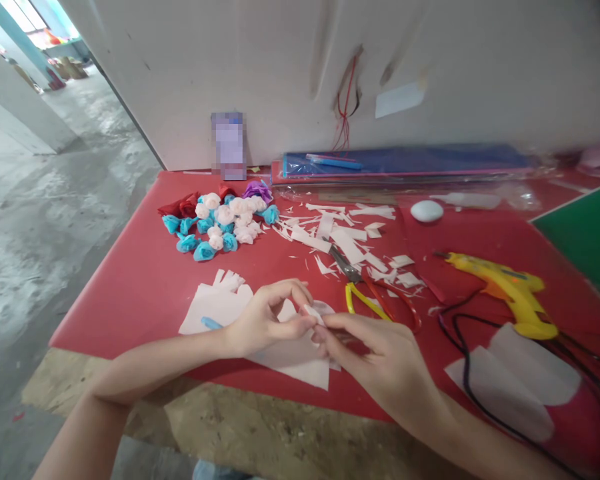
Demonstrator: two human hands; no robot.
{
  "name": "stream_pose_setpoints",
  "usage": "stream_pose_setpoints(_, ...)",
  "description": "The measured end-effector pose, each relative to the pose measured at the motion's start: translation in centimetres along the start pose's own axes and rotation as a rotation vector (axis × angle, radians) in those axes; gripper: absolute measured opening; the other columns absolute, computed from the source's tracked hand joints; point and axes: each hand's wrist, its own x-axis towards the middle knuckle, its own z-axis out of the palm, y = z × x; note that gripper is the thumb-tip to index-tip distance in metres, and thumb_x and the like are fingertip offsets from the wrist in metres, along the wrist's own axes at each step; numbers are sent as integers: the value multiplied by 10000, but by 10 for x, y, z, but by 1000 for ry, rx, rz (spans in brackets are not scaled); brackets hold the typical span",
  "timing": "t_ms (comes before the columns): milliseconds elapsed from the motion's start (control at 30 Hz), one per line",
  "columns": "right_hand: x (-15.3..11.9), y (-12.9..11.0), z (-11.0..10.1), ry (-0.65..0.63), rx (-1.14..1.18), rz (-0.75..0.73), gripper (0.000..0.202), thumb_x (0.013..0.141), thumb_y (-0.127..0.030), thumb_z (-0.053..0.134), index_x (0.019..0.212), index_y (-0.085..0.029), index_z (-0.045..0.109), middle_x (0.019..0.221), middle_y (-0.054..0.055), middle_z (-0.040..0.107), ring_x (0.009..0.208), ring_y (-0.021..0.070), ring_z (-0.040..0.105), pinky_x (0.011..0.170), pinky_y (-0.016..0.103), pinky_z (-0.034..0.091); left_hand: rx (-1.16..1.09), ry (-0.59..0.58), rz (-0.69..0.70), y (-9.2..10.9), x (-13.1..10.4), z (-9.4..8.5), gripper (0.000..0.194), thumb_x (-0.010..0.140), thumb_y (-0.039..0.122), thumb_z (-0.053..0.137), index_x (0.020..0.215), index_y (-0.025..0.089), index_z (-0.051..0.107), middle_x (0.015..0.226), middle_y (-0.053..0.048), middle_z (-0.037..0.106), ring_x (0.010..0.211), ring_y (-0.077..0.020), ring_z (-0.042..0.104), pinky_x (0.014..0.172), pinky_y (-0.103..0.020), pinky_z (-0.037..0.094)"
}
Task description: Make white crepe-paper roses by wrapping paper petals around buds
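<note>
My left hand (270,317) and my right hand (380,353) meet near the front of the red table. Between their fingertips they pinch a small white paper piece (314,313), closed on it from both sides. White paper sheets (293,360) lie flat beneath the hands. A blue pen (211,323) rests on the sheets beside my left wrist. Beyond my hands are pliers (370,303) with one yellow and one red handle, and white paper scraps (347,243). Paper flowers (225,223) in blue, pale pink, red and purple are grouped at the back left.
A yellow glue gun (505,287) lies at the right, its dark cord looping over white petal-shaped sheets (525,367). A white oval object (427,211) sits at the back. Long blue wrapped packs (405,163) line the wall. A phone-like object (229,147) leans there.
</note>
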Motion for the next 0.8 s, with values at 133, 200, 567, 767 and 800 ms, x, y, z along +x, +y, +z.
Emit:
stream_pose_setpoints(133,2,-3,-5,-65,17,15,173,809,-194,468,697,-197,600,493,-19,631,398,104,581,396,169,456,65,-31,59,2,1,-1,91,728,154,577,683,158,498,684,6,532,671,-102,504,892,-370,383)
stream_pose_setpoints(200,3,-4,-7,-93,24,9,186,809,-186,460,685,-199,598,484,-23,619,396,99,569,393,168,441,133,-58,104,3,2,-3,85,725,137,566,689,161,492,688,8,533,672,-102,503,912,-387,373)
stream_pose_setpoints(567,3,-1,-9,-159,97,58,192,817,-175,451,687,-181,593,500,-16,615,428,97,580,438,165,460,210,-109,180,-1,4,-7,95,747,142,560,698,165,482,692,13,535,679,-90,517,913,-370,402)
stream_pose_setpoints(767,4,-3,-9,-78,53,-22,162,793,-158,468,685,-194,583,475,-29,610,425,102,585,441,175,462,191,-87,190,2,4,-5,104,751,152,566,695,171,480,691,14,540,682,-89,537,956,-392,382)
stream_pose_setpoints(800,4,-4,-9,-68,43,-35,159,789,-151,472,681,-197,579,482,-30,614,430,100,589,439,172,459,186,-86,199,3,4,-5,105,751,149,567,695,172,481,690,14,540,682,-89,538,951,-389,388)
